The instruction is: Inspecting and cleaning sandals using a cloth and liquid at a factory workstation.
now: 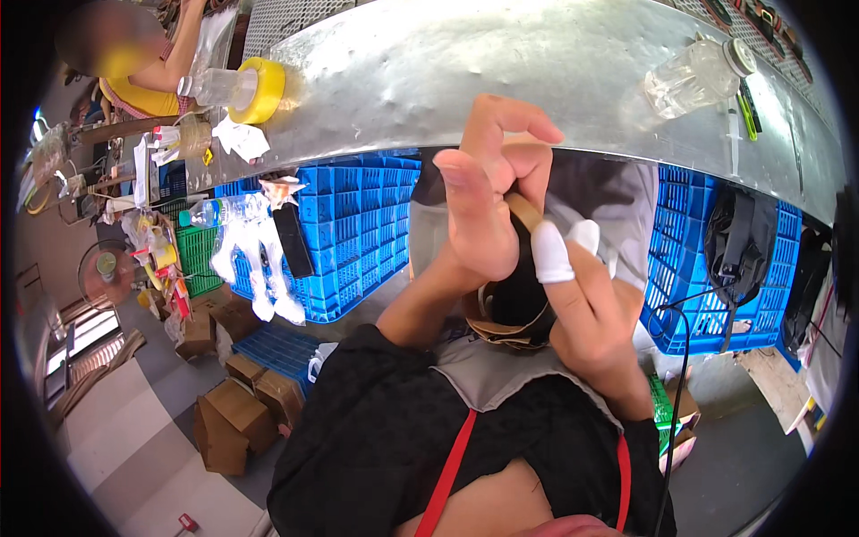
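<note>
A coiled strap (508,333), tan along its edge and dark on its inner face, is held up in front of my chest. My left hand (488,201) grips the upper part, with its thumb up, its index finger raised and bent, and the other fingers curled by the strap. On the other side my right hand (586,309) pinches the strap's edge; white finger cots (553,253) cover some of its fingertips. The palm side of the right hand and part of the strap are hidden. Below the hands lies a grey apron (501,380) with red neck straps.
A metal worktable (385,80) stretches ahead, carrying a clear bottle (684,80), a yellow tape roll (259,89) and pens (748,112). Blue crates (358,233) stand left and right below it; a black bag (741,237) hangs right. Another person (148,76) is far left.
</note>
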Action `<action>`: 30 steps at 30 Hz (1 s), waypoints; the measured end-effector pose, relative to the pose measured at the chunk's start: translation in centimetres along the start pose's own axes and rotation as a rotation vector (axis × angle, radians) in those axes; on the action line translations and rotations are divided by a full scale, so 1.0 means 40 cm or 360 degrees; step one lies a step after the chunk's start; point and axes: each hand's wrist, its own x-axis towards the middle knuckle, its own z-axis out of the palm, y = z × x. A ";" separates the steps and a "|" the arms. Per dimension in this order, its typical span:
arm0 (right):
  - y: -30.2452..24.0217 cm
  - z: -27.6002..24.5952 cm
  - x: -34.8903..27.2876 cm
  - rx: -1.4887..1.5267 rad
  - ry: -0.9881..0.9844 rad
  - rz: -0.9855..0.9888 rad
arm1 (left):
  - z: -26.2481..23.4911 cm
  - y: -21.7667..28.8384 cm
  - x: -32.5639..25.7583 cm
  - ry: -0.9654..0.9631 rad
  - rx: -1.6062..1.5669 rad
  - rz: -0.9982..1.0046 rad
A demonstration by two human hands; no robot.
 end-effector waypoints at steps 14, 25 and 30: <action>0.095 0.063 -0.096 0.0571 -0.0237 0.0658 | -0.113 -0.075 0.064 -0.0562 0.0534 0.0078; 0.185 0.082 -0.250 0.1939 0.0300 0.1767 | -0.330 -0.035 0.464 -0.0485 0.0777 0.0001; 0.191 0.104 -0.274 0.1958 0.0452 0.1764 | -0.352 0.003 0.522 -0.0158 0.0176 -0.0185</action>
